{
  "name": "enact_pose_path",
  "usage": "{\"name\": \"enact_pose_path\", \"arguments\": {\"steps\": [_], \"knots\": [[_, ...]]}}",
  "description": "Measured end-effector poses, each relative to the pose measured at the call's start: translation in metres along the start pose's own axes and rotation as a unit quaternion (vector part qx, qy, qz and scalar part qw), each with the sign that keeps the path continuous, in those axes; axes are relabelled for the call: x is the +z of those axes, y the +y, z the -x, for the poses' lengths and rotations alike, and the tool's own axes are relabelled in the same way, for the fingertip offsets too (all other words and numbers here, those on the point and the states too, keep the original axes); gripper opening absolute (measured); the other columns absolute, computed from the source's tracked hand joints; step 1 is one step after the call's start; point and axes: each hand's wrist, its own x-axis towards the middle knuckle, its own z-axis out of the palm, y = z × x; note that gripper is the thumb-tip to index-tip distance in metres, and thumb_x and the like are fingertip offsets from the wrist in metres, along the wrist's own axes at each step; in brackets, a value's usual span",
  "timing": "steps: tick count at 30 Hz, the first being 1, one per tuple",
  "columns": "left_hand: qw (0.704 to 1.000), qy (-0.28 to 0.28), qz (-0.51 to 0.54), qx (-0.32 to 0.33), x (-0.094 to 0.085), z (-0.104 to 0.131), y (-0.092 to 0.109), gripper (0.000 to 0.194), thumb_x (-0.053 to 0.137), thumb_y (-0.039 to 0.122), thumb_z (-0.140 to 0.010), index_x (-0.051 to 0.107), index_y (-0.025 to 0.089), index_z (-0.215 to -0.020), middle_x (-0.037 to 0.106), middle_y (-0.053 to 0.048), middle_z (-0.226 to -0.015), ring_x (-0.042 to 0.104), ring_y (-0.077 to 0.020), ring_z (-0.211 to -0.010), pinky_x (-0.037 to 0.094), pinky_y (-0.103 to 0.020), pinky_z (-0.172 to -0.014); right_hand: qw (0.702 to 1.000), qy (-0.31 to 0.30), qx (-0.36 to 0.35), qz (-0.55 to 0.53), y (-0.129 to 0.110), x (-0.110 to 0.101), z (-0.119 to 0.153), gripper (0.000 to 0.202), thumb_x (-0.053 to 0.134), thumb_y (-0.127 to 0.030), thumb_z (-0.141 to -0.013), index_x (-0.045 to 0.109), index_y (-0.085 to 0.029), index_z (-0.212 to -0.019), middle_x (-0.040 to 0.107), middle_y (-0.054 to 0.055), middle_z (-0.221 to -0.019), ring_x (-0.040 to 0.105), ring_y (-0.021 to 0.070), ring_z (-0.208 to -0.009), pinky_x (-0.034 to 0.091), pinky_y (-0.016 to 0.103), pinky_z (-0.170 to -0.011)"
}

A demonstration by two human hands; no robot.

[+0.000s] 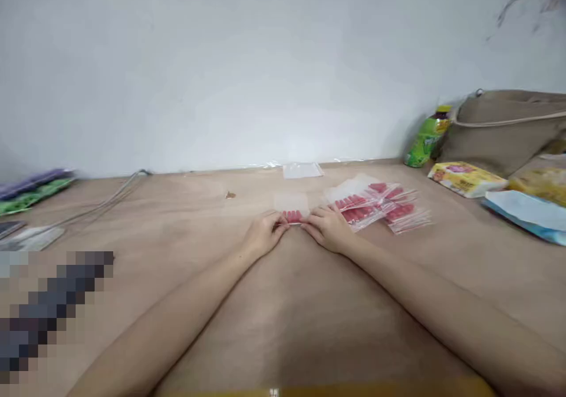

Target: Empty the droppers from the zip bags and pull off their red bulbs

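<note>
A small clear zip bag [290, 201] with a row of several red pieces lies on the table in front of me. My left hand [266, 232] pinches the near left corner of this bag between thumb and fingers. At its near right corner, my right hand [326, 227] is closed on the same edge. Just beyond the right hand is a pile of similar bags [375, 202] with red pieces in them, overlapping one another. The red pieces are too small to name. Farther back, by the wall, lies a flat whitish packet [303, 170].
A green bottle [427, 137] with a yellow cap leans beside a brown bag [508, 125] at back right. Near them are a yellow tissue pack [466, 179] and a blue-white packet [526, 214]. Purple and green packs [35, 190] and a grey cable [110, 199] are at left.
</note>
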Motion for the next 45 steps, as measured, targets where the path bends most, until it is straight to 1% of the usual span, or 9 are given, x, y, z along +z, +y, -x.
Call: {"name": "enact_pose_path", "arguments": {"steps": [11, 14, 17, 23, 29, 33, 37, 42, 45], "knots": [[0.999, 0.008, -0.010, 0.043, -0.002, 0.000, 0.004, 0.015, 0.052, 0.024, -0.084, 0.065, 0.018, -0.080, 0.066, -0.005, -0.085, 0.060, -0.0165, -0.082, 0.048, -0.031, -0.079, 0.998, 0.022, 0.017, -0.057, -0.003, -0.002, 0.001, 0.017, 0.054, -0.028, -0.084, 0.067, -0.023, -0.076, 0.068, -0.001, -0.078, 0.054, 0.0145, -0.078, 0.020, 0.034, -0.078], [0.999, 0.022, 0.008, 0.045, 0.002, 0.000, -0.002, 0.012, 0.054, 0.022, -0.083, 0.065, 0.018, -0.080, 0.065, -0.004, -0.084, 0.060, -0.0161, -0.082, 0.049, -0.031, -0.077, 0.997, 0.021, 0.043, -0.062, -0.008, -0.002, -0.003, 0.014, 0.058, -0.028, -0.081, 0.065, -0.021, -0.072, 0.067, 0.000, -0.076, 0.055, 0.0148, -0.078, 0.021, 0.034, -0.077], [0.999, 0.023, 0.026, 0.028, 0.005, 0.000, -0.005, 0.010, 0.055, 0.020, -0.082, 0.064, 0.018, -0.079, 0.065, -0.003, -0.084, 0.060, -0.0141, -0.078, 0.050, -0.028, -0.073, 0.996, 0.028, 0.051, -0.066, -0.014, -0.001, -0.006, 0.014, 0.058, -0.034, -0.080, 0.066, -0.022, -0.081, 0.067, 0.001, -0.081, 0.054, 0.0158, -0.081, 0.022, 0.033, -0.076], [0.999, 0.013, 0.041, 0.012, 0.004, 0.001, -0.001, 0.008, 0.058, 0.019, -0.079, 0.064, 0.018, -0.075, 0.064, -0.001, -0.079, 0.060, -0.0128, -0.073, 0.050, -0.026, -0.070, 0.998, 0.042, 0.006, -0.045, -0.017, 0.007, -0.008, 0.020, 0.051, -0.030, -0.086, 0.069, -0.025, -0.080, 0.068, 0.001, -0.077, 0.053, 0.0148, -0.077, 0.020, 0.034, -0.076], [0.993, 0.027, -0.009, 0.113, 0.003, 0.000, 0.005, 0.015, 0.053, 0.025, -0.084, 0.067, 0.020, -0.086, 0.066, -0.004, -0.089, 0.060, -0.0155, -0.086, 0.049, -0.030, -0.079, 0.995, 0.074, 0.039, -0.052, -0.011, 0.008, -0.005, 0.014, 0.058, -0.028, -0.080, 0.068, -0.024, -0.070, 0.068, -0.002, -0.071, 0.053, 0.0127, -0.070, 0.018, 0.034, -0.076], [0.989, 0.015, -0.042, 0.141, 0.003, -0.001, 0.010, 0.018, 0.048, 0.023, -0.086, 0.065, 0.018, -0.088, 0.066, -0.006, -0.092, 0.060, -0.0164, -0.087, 0.049, -0.032, -0.080, 0.994, 0.089, 0.043, -0.054, -0.011, 0.009, -0.005, 0.012, 0.061, -0.024, -0.077, 0.064, -0.023, -0.066, 0.066, -0.003, -0.068, 0.053, 0.0122, -0.070, 0.018, 0.034, -0.077], [0.992, -0.004, -0.055, 0.117, 0.003, -0.001, 0.012, 0.021, 0.042, 0.019, -0.087, 0.063, 0.015, -0.090, 0.064, -0.007, -0.094, 0.060, -0.0167, -0.088, 0.049, -0.031, -0.080, 0.993, 0.110, 0.032, -0.032, -0.011, 0.009, -0.005, 0.016, 0.058, -0.026, -0.080, 0.061, -0.020, -0.066, 0.065, -0.002, -0.065, 0.052, 0.0117, -0.066, 0.020, 0.033, -0.078], [0.997, 0.013, -0.025, 0.078, 0.004, -0.002, 0.009, 0.018, 0.044, 0.018, -0.085, 0.062, 0.015, -0.084, 0.064, -0.006, -0.089, 0.060, -0.0150, -0.081, 0.050, -0.029, -0.076, 0.993, 0.115, -0.031, -0.008, -0.010, 0.008, -0.004, 0.017, 0.053, -0.030, -0.084, 0.064, -0.023, -0.072, 0.067, -0.001, -0.073, 0.052, 0.0136, -0.075, 0.020, 0.035, -0.083], [0.997, 0.023, -0.017, 0.071, 0.005, -0.002, 0.008, 0.018, 0.044, 0.018, -0.085, 0.061, 0.015, -0.082, 0.064, -0.006, -0.086, 0.060, -0.0146, -0.078, 0.050, -0.029, -0.074, 0.992, 0.123, -0.017, -0.011, -0.008, 0.009, -0.004, 0.015, 0.056, -0.034, -0.082, 0.065, -0.024, -0.076, 0.067, 0.000, -0.079, 0.051, 0.0154, -0.080, 0.020, 0.036, -0.084]]}}
